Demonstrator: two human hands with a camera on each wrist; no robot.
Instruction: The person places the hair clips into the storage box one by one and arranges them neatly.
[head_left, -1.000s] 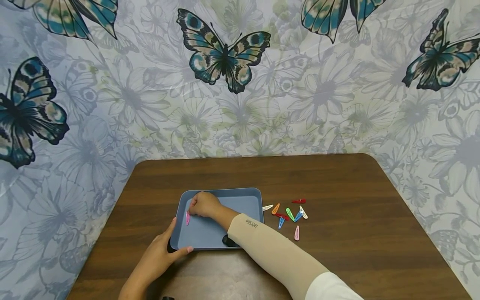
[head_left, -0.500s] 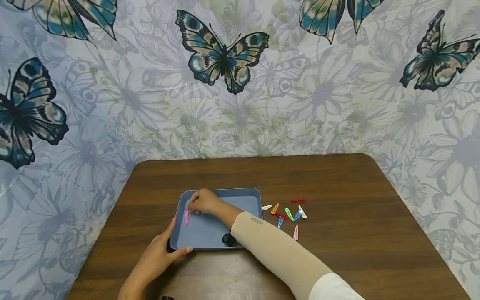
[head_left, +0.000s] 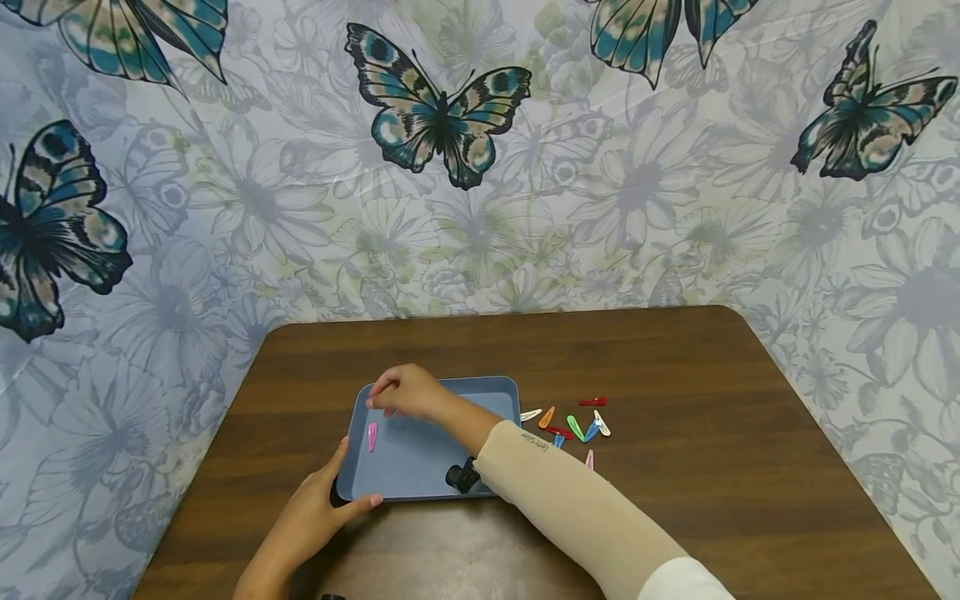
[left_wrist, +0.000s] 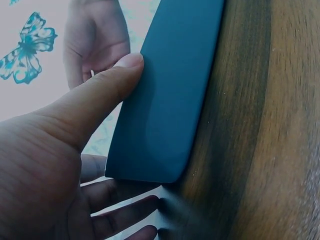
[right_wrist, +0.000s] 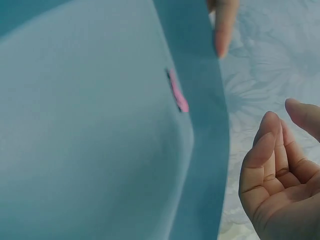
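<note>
Bracing the blue tray (head_left: 420,462) at its near-left corner, the left hand (head_left: 318,504) has thumb and fingers spread apart. A pink hair clip (head_left: 372,437) lies inside, beside the left wall. Above the tray's far-left part hovers the right hand (head_left: 408,392), thumb and fingertips apart. Butterfly-printed backdrop (head_left: 480,250) behind.

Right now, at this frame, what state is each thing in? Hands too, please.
Blue-grey tray: right side up on the wooden table
Pink hair clip in the tray: lying near the left wall; whether snapped shut, cannot tell
Hair clips right of the tray: loose, scattered
Left hand: thumb against the tray's near side
Right hand: hovers by the far left corner, holding nothing
Beige arm sleeve: worn
</note>
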